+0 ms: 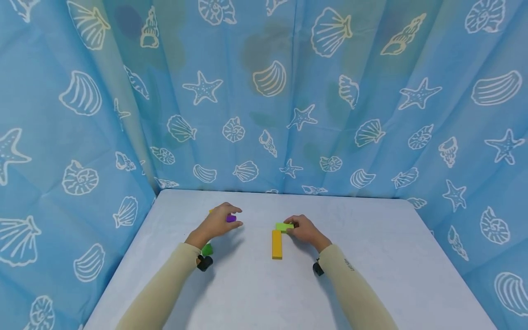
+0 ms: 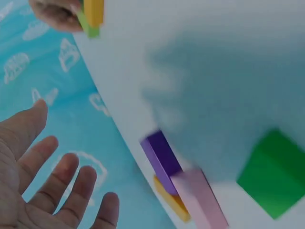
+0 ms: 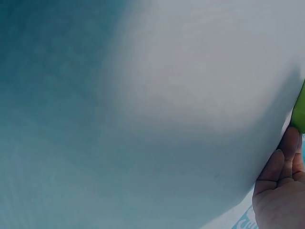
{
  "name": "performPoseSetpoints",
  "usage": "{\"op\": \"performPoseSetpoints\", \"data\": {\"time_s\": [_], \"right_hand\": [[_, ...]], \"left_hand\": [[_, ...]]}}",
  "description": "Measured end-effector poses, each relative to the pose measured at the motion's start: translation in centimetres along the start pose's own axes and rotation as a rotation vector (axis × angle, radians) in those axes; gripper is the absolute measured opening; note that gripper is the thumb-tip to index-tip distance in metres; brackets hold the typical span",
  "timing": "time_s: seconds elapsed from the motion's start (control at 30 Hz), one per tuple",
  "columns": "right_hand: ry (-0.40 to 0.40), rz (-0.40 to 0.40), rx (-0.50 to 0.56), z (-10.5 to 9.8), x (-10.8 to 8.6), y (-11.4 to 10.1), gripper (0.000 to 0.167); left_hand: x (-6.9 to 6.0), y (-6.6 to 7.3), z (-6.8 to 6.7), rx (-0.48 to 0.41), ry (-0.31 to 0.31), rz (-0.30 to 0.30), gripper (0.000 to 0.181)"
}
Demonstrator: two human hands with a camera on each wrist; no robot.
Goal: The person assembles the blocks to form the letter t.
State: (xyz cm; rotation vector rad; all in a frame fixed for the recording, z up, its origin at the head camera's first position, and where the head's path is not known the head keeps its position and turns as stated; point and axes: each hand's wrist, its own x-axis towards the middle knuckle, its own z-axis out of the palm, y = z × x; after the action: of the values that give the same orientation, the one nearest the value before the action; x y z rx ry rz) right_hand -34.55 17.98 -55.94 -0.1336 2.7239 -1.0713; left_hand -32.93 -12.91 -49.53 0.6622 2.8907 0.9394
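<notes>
My right hand (image 1: 304, 229) pinches the right end of a light green block (image 1: 282, 226), which lies crosswise at the far end of a long yellow block (image 1: 277, 245). In the right wrist view, fingertips (image 3: 289, 140) touch that green block at the right edge. My left hand (image 1: 219, 221), fingers spread, holds nothing and hovers above the table's left part. Beyond its fingers in the left wrist view lie a purple block (image 2: 163, 162), a pink block (image 2: 199, 198) and a second yellow block (image 2: 170, 198), close together. Nearer the left wrist sits a dark green block (image 2: 274, 176).
All the blocks lie on a white-covered table (image 1: 264, 288). A blue curtain (image 1: 247, 114) with shell and starfish prints stands behind the table and along both sides. Small black wrist cameras are strapped under both wrists.
</notes>
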Motion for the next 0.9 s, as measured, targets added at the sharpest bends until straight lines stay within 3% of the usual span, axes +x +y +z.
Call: {"op": "performPoseSetpoints", "data": {"time_s": [0.2, 0.53, 0.8, 0.9], "right_hand": [[0.001, -0.005, -0.005, -0.1, -0.2, -0.3, 0.029], [0.006, -0.015, -0.01, -0.2, 0.1, -0.3, 0.029], [0.018, 0.01, -0.033, -0.1, 0.1, -0.4, 0.028], [0.018, 0.019, -0.03, 0.0, 0.0, -0.4, 0.028]], "left_hand": [[0.3, -2.1, -0.5, -0.014, 0.037, -0.037, 0.044], [0.8, -3.4, 0.9, -0.011, 0.021, -0.059, 0.041], [1.3, -4.2, 1.4, 0.044, 0.015, -0.232, 0.034], [1.3, -4.4, 1.5, 0.055, 0.013, -0.247, 0.03]]}}
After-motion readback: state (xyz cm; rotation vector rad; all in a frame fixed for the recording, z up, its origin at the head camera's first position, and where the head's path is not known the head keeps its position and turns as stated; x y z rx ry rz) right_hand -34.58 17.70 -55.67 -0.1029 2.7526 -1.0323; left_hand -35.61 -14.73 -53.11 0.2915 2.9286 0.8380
